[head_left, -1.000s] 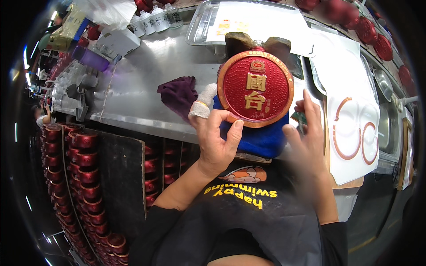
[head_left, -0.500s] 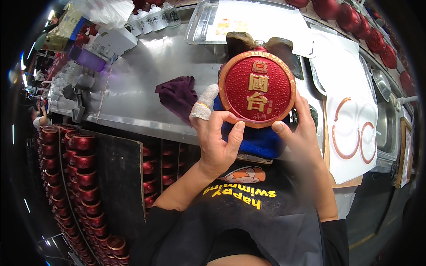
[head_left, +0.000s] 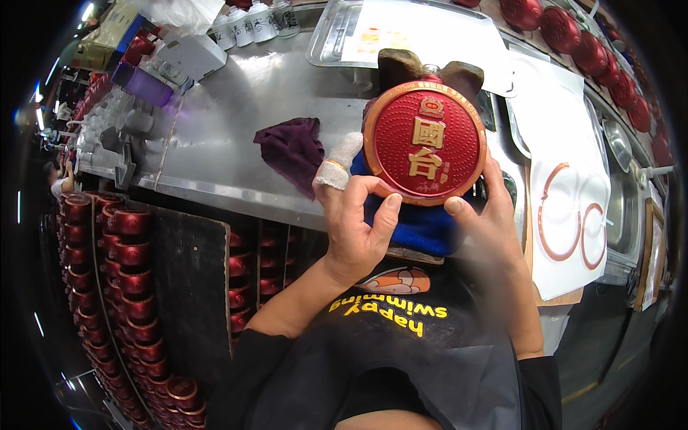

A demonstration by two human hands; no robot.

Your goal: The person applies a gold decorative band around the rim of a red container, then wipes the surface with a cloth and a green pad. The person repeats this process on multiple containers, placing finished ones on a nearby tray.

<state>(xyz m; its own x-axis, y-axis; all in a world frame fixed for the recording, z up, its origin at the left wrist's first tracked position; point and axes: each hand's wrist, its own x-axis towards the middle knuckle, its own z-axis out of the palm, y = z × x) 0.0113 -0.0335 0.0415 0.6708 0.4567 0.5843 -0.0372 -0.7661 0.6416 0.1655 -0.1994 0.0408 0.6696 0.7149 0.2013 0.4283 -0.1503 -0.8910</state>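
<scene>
A round, flat red bottle (head_left: 401, 154) with a copper-coloured rim, a dotted face and raised gold characters lies face up in front of me. Its short neck points away, between two dark padded rests (head_left: 462, 77). My left hand (head_left: 351, 222) is closed on the lower left of the rim, the thumb on the band; white wrappings cover some of its fingers. On the lower right, my right hand (head_left: 494, 211) grips the rim, its thumb on the edge and its other fingers partly hidden behind. Blue cloth (head_left: 412, 231) shows beneath the bottle.
Left of the bottle, a crumpled purple cloth (head_left: 292, 147) lies on the metal table (head_left: 215, 122). Behind stands a metal tray (head_left: 326, 46) with a white sheet. Copper-coloured ring strips (head_left: 542, 229) lie on white paper at right. Stacked red bottles (head_left: 140, 287) stand lower left.
The whole view has shifted slightly, and the bottle and both hands sit a little farther right in it. Both hands keep the same hold on the rim.
</scene>
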